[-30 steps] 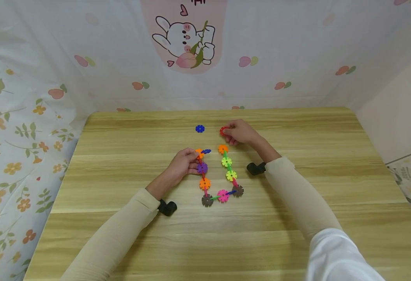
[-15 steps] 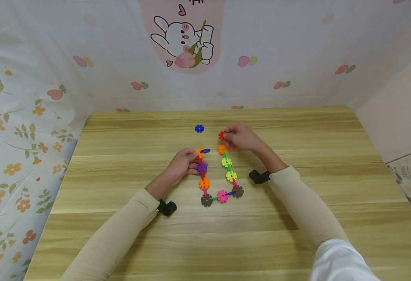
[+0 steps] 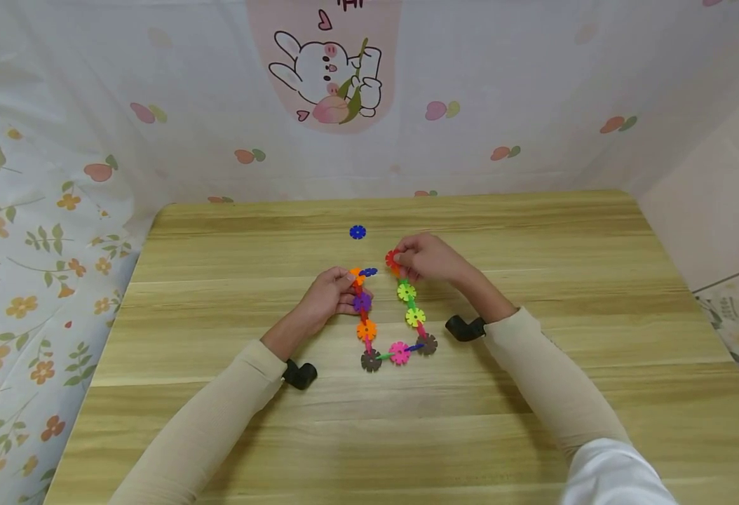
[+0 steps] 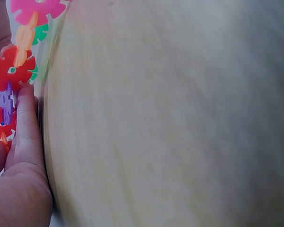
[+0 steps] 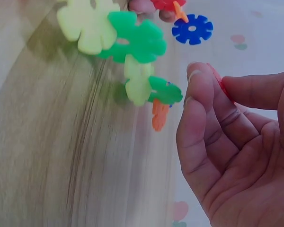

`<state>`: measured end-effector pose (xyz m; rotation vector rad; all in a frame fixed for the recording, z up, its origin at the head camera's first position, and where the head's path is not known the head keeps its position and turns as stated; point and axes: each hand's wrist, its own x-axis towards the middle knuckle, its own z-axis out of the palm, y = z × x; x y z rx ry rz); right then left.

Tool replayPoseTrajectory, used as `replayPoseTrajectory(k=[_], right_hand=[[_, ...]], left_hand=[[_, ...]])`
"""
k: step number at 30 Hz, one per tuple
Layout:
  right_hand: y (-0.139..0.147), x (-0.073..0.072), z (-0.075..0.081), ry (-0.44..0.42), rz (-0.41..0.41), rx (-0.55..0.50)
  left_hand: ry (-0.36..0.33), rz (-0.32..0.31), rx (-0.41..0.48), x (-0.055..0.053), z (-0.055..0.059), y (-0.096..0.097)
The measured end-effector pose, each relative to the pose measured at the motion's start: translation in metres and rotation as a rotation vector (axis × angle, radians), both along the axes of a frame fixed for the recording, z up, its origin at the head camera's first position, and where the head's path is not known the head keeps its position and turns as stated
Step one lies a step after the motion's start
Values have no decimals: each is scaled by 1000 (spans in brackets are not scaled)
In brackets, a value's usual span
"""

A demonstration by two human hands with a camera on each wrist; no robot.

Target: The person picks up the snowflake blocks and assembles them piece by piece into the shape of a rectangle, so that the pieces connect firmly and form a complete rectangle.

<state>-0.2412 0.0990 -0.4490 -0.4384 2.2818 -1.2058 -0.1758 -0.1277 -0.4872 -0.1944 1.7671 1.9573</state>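
A U-shaped chain of snowflake discs lies on the table, its pink disc (image 3: 399, 353) on the near side. At the chain's far left end, my left hand (image 3: 327, 298) pinches an orange disc (image 3: 357, 278); a blue disc (image 3: 368, 271) is slotted into that end. My right hand (image 3: 431, 258) pinches a red disc (image 3: 392, 259) between thumb and fingertips, just over the chain's far right end. In the right wrist view the red disc shows edge-on, apart from the orange end disc (image 5: 159, 115).
One loose blue disc (image 3: 357, 232) lies on the wooden table (image 3: 533, 393), beyond the chain. A printed cloth (image 3: 205, 98) hangs behind the table. Black wrist mounts (image 3: 300, 374) stick out from both sleeves.
My right hand has brought the red disc nearer and slightly left, from beyond the chain to its right end. The left hand keeps its grip in the same place.
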Motion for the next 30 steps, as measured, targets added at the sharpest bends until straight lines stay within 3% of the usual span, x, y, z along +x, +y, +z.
replayPoseTrajectory(k=[9, 30], right_hand=[[-7, 7, 5, -33, 41, -3], [-19, 7, 7, -97, 55, -10]], left_hand=[[-4, -1, -14, 0, 1, 0], [0, -2, -18, 1, 2, 1]])
